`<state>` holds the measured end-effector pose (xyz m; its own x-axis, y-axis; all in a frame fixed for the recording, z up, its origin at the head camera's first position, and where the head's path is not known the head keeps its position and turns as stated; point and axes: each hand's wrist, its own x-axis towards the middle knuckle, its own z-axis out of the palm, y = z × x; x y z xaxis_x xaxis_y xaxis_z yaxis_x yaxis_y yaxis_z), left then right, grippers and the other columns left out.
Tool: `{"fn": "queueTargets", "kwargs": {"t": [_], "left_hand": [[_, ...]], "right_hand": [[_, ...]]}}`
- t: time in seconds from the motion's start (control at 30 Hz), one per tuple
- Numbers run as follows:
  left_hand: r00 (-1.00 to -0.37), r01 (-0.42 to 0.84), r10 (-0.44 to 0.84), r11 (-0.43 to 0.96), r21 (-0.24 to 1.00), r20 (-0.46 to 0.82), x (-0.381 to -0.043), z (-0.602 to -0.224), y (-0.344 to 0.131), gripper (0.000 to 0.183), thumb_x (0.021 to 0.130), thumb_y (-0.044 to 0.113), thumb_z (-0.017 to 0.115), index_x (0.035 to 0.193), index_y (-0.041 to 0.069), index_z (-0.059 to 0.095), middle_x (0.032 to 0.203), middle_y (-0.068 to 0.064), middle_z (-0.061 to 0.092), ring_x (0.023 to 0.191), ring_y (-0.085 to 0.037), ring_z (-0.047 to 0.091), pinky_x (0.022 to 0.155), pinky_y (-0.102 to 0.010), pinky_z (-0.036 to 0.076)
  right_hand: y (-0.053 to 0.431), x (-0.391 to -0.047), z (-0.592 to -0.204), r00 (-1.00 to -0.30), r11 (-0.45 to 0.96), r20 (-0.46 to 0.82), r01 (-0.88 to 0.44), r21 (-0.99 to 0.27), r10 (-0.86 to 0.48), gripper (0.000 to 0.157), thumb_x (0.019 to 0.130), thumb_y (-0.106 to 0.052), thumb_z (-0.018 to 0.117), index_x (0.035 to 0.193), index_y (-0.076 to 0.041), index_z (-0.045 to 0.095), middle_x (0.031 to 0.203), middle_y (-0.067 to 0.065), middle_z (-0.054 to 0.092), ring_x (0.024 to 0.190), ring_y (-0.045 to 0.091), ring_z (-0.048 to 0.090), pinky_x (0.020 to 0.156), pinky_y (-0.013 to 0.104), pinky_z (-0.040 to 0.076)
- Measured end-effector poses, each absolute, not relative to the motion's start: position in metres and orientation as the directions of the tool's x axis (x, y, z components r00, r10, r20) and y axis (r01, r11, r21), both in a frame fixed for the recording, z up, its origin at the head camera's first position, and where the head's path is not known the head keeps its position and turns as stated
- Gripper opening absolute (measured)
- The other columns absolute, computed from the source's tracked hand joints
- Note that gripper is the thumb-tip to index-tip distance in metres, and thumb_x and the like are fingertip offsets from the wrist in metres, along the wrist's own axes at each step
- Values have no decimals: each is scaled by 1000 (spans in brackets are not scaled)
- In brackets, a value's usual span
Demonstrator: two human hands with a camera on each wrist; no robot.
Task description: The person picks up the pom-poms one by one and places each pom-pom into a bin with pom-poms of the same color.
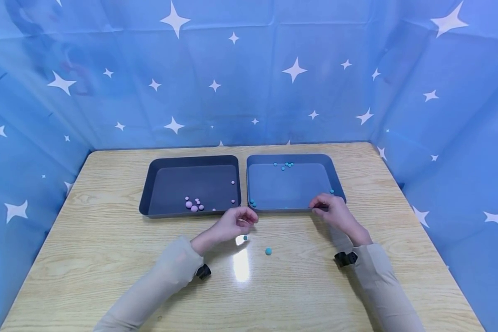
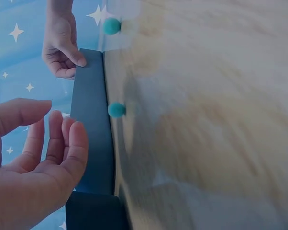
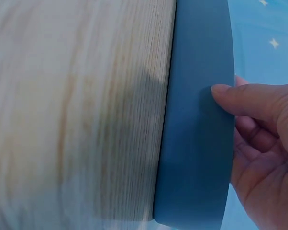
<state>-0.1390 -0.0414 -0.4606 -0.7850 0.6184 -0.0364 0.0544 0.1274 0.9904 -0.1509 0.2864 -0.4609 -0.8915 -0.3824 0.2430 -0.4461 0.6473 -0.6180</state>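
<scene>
My right hand (image 1: pixel 332 212) pinches the front rim of the blue tray (image 1: pixel 290 184) near its right corner. In the right wrist view its thumb (image 3: pixel 225 93) lies on the tray's outer wall (image 3: pixel 196 124), with the other fingers behind the rim. My left hand (image 1: pixel 234 222) hovers by the gap between the trays, holding nothing, fingers loosely bent. Below it on the table are a small teal ball (image 1: pixel 245 238) and a larger teal ball (image 1: pixel 268 251). Several small teal balls (image 1: pixel 289 165) lie inside the blue tray, at its back, front left corner and right side.
A dark tray (image 1: pixel 162 184) stands left of the blue one. Several pink balls (image 1: pixel 188 204) of mixed sizes lie in it, mostly toward the front. Both trays rest on a wood-grain table (image 1: pixel 108 258). A blue curtain with white stars (image 1: pixel 249 60) hangs behind and at the sides.
</scene>
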Motion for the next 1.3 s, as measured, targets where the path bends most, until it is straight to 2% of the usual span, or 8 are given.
{"fn": "queueTargets", "kwargs": {"t": [0.37, 0.53, 0.7, 1.07, 1.3], "left_hand": [[-755, 55, 645, 242, 969, -118, -136, -467, -43, 36, 73, -18, 57, 108, -10, 56, 106, -23, 58, 97, -31, 56, 86, -32, 50], [-748, 97, 652, 296, 950, -127, -137, -472, -43, 36, 72, -19, 55, 106, -7, 57, 101, -16, 59, 92, -24, 56, 81, -27, 50], [-749, 147, 651, 342, 928, -121, -136, -471, -41, 36, 69, -20, 52, 102, -5, 59, 97, -10, 60, 88, -19, 56, 79, -28, 50], [-764, 278, 643, 400, 874, -51, -134, -473, -38, 38, 63, -22, 44, 90, -2, 61, 88, -8, 61, 79, -20, 57, 68, -19, 48], [-756, 344, 654, 414, 843, -12, -133, -472, -36, 38, 62, -24, 41, 86, -2, 61, 84, -8, 60, 77, -21, 56, 65, -20, 48]], "right_hand": [[286, -151, -460, -891, 641, 240, -446, -624, -386, 15, 79, 12, 66, 84, -2, 67, 84, 9, 64, 77, 23, 61, 66, 27, 53], [286, -152, -462, -881, 633, 268, -468, -617, -390, 18, 76, 15, 66, 82, -2, 66, 83, 7, 64, 75, 23, 61, 65, 29, 53], [287, -152, -462, -879, 633, 272, -472, -613, -392, 17, 76, 15, 66, 81, -1, 66, 82, 6, 64, 75, 23, 61, 64, 29, 53], [287, -152, -462, -880, 639, 265, -471, -609, -395, 15, 77, 13, 66, 82, -1, 66, 82, 7, 64, 75, 25, 62, 65, 29, 53], [287, -152, -462, -877, 635, 270, -476, -609, -398, 15, 77, 13, 66, 82, -1, 66, 83, 8, 64, 76, 25, 62, 65, 29, 53]]}}
